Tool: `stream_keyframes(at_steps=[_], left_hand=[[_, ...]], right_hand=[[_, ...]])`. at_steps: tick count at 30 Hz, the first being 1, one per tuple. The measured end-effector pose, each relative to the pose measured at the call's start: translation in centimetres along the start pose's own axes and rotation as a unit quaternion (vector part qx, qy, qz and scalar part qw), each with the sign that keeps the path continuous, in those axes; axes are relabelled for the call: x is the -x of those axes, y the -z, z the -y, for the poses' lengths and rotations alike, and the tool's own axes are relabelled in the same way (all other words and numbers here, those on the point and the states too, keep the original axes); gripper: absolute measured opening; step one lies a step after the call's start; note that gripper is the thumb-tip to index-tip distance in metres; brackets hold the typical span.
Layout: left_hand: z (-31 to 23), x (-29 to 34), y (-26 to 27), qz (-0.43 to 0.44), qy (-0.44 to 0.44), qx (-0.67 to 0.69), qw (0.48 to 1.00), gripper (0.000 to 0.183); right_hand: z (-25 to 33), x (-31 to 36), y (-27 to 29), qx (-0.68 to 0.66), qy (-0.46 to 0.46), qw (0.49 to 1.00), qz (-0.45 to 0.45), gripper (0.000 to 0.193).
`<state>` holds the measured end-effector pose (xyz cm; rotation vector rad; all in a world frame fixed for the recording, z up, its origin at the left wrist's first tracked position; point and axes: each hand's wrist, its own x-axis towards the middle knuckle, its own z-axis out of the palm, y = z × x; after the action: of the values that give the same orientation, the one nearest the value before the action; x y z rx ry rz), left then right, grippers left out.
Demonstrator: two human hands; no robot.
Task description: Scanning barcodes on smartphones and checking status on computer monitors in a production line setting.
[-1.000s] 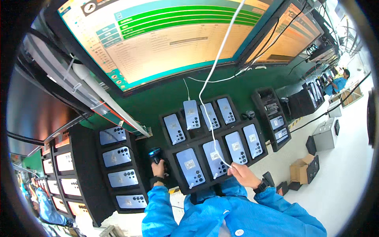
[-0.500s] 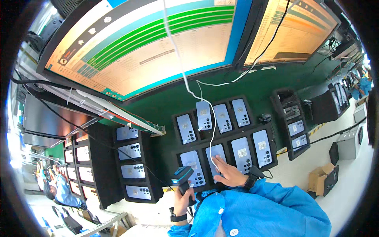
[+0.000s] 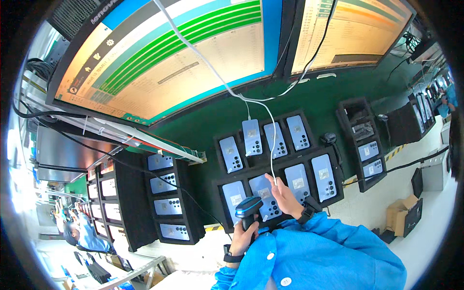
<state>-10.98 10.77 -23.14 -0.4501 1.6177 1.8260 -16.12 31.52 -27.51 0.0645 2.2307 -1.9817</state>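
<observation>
My left hand (image 3: 241, 238) is closed round the grip of a black handheld barcode scanner (image 3: 248, 207) with a blue trim. The scanner's head is over the front tray, between two phones. My right hand (image 3: 287, 199) is raised beside the second front phone (image 3: 264, 194), its fingertips pinching the end of a white cable (image 3: 273, 159). Light-blue phones lie camera side up in the black foam front tray (image 3: 278, 170), each with a white label. A phone (image 3: 251, 137) in the back tray has a thin white cable at its top end.
Two large monitors (image 3: 169, 72) stand behind the trays. At left are more phone trays (image 3: 191, 220); at right another tray (image 3: 355, 162) holds phones and dark bags. A black device (image 3: 328, 138) sits beside the trays. A cardboard box (image 3: 398, 212) is on the floor, and a person (image 3: 89, 234) sits far left.
My left hand has moved the scanner right and slightly up, over the front tray. My right hand has lifted off the second front phone and turned, drawing the white cable's end rightward and up.
</observation>
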Motion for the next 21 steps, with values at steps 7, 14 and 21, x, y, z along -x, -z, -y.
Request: stream_keyframes(at_steps=[7, 14, 21], left_hand=[[-0.6, -1.0, -0.7, 0.012, -0.002, -0.020, 1.000, 0.026], [0.4, -1.8, -0.4, 0.012, -0.026, -0.060, 0.998, 0.024], [9.2, -5.5, 2.5, 0.002, -0.067, -0.115, 0.991, 0.030]], right_hand=[[0.5, -0.5, -0.1, -0.036, 0.032, 0.998, 0.026, 0.066], [-1.1, -0.8, 0.4, -0.022, 0.069, 0.997, 0.007, 0.067], [-2.1, -0.4, -0.1, -0.004, 0.094, 0.996, 0.004, 0.061]])
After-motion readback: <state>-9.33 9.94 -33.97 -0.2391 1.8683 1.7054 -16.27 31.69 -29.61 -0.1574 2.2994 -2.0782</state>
